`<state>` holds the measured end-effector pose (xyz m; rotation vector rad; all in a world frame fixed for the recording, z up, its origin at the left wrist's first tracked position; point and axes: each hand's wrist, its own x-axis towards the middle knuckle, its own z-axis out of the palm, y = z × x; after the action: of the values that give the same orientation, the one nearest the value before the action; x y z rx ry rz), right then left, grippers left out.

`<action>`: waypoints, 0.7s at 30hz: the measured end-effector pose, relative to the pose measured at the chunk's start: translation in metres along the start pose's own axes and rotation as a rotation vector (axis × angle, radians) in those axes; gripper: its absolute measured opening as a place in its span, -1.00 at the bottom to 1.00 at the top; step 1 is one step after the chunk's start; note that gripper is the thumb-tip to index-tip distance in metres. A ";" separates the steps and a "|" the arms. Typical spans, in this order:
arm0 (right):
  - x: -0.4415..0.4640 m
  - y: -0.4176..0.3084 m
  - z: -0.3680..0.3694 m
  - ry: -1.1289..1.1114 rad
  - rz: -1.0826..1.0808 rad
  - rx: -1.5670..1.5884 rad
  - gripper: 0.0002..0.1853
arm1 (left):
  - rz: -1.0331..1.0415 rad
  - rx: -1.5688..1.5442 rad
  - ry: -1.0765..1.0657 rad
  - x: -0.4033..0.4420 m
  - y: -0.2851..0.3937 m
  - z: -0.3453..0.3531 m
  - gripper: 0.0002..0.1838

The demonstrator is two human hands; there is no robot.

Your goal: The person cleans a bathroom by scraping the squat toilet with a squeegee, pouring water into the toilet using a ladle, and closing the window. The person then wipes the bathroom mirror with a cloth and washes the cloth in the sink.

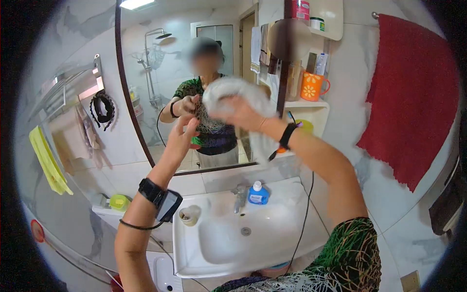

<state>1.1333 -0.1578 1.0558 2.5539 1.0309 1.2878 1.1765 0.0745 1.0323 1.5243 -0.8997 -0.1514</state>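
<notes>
A white cloth (pixel 233 87), blurred by motion, is bunched in my right hand (pixel 238 114) in front of the mirror (pixel 170 53); part of it hangs down behind my wrist. To the left of it, my left hand (pixel 185 134) is raised with its fingers apart and nothing in them. A black device is strapped to my left forearm. Below both hands lies the white sink (pixel 214 243), with a faucet (pixel 239 197) and a blue bottle (pixel 258 193) at its back edge.
A small jar (pixel 189 215) stands on the sink's left side. Shelves at the right of the mirror hold an orange mug (pixel 312 86). A red towel (pixel 413 92) hangs on the right wall, a yellow cloth (pixel 47 158) on the left. A black cable hangs across the sink's right side.
</notes>
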 end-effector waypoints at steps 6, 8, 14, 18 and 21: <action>0.105 0.097 -0.145 0.604 0.261 -0.925 -0.49 | -0.018 0.098 0.131 -0.020 -0.015 -0.047 -0.52; 0.154 0.072 -0.164 0.667 0.353 -0.937 -0.52 | 0.024 0.053 0.148 -0.028 -0.016 -0.054 -0.57; 0.283 0.055 -0.127 0.585 0.120 -0.602 -0.43 | 0.022 0.073 0.144 -0.069 -0.001 -0.058 -0.57; 0.369 0.035 -0.028 0.451 -0.181 -0.566 -0.48 | -0.003 0.081 0.132 -0.084 -0.006 -0.066 -0.55; 0.393 0.006 0.051 0.187 -0.224 -0.369 -0.50 | -0.020 0.094 0.166 -0.096 -0.012 -0.080 -0.55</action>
<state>1.3365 0.0883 1.2911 2.0207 0.9682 1.5094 1.1633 0.1945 0.9981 1.6082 -0.7684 0.0041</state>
